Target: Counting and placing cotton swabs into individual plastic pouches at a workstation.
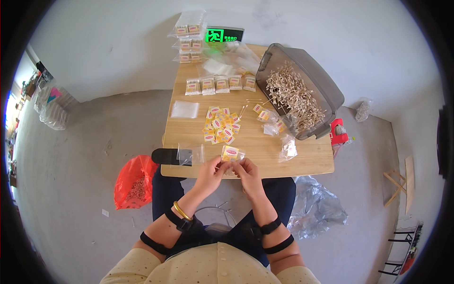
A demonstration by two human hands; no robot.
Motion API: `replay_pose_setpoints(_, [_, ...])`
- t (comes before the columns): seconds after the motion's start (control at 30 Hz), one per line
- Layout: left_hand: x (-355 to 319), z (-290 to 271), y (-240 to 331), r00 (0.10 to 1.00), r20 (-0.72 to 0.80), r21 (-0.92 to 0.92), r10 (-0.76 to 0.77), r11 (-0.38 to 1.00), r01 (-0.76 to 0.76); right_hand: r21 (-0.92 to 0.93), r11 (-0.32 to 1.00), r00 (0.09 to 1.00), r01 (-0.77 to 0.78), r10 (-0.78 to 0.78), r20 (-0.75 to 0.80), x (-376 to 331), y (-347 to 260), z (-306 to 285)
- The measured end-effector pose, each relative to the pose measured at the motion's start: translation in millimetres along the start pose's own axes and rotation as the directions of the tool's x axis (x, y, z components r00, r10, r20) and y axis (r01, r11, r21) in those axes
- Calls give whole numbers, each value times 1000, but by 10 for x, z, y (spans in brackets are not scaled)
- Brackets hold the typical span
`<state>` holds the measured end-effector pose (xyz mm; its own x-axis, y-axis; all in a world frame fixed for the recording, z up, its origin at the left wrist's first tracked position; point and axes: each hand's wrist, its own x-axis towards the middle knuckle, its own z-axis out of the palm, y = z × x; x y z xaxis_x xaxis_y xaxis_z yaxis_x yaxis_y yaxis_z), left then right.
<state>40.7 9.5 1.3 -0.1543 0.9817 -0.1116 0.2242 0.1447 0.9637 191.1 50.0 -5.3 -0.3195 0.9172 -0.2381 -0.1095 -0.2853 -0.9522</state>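
Observation:
My left hand [211, 171] and my right hand [246, 172] meet at the near edge of a small wooden table [265, 156]. Together they pinch a small clear plastic bag [231, 154] with a yellow label card inside. Just beyond lies a pile of loose yellow label cards [220, 124]. An empty clear bag [190, 155] lies to the left of my left hand. A grey plastic bin [326, 90] of cotton swabs [295, 97] stands tilted at the table's right.
A row of filled packets [220, 85] lies at the far side, with clear boxes [189, 29] stacked behind. A red bag [135, 182] sits on the floor at left, crumpled clear plastic [314, 206] at right, a red object [338, 132] beside the table.

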Motion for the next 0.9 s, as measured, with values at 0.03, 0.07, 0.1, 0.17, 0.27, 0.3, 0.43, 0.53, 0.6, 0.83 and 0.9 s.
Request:
replay_pose_setpoints(0.03, [-9,15,23,999,-5,-81,-31,996,31,19,1000,1000,4,-4,-30,11,36,-1])
replay_pose_setpoints(0.07, [-16,16,33,998,-11,-159,-64,985,61,10,1000,1000,-1,1,-11,24,77,-11])
replay_pose_setpoints(0.1, [-14,10,11,995,-5,-246,-100,965,95,0,1000,1000,-6,6,7,35,113,-24])
replay_pose_setpoints(0.17, [-2,-13,-66,985,15,-412,-170,897,161,-37,999,999,-19,21,47,36,120,-25])
replay_pose_setpoints(0.27, [46,-107,-137,995,27,-370,-101,923,104,-140,990,998,-16,25,66,42,75,-21])
replay_pose_setpoints(0.3, [56,-129,-144,994,39,-346,-99,932,107,-186,982,999,0,8,41,83,94,-57])
replay_pose_setpoints(0.43, [47,-183,-124,990,75,-276,-122,951,139,-124,990,998,69,-70,-6,230,-37,-42])
replay_pose_setpoints(0.53, [43,-232,-164,983,95,-241,-154,955,173,-199,980,990,31,-2,144,376,13,-110])
replay_pose_setpoints(0.6, [36,-279,-170,975,124,-187,-184,961,205,-216,976,994,34,-9,113,473,94,-101])
replay_pose_setpoints(0.83, [18,-556,-331,988,44,-113,-146,982,150,-437,885,921,162,-294,-255,1062,458,-165])
replay_pose_setpoints(0.9, [13,-606,-364,990,-11,-186,-139,973,134,-674,708,865,209,-455,-209,1057,480,-94])
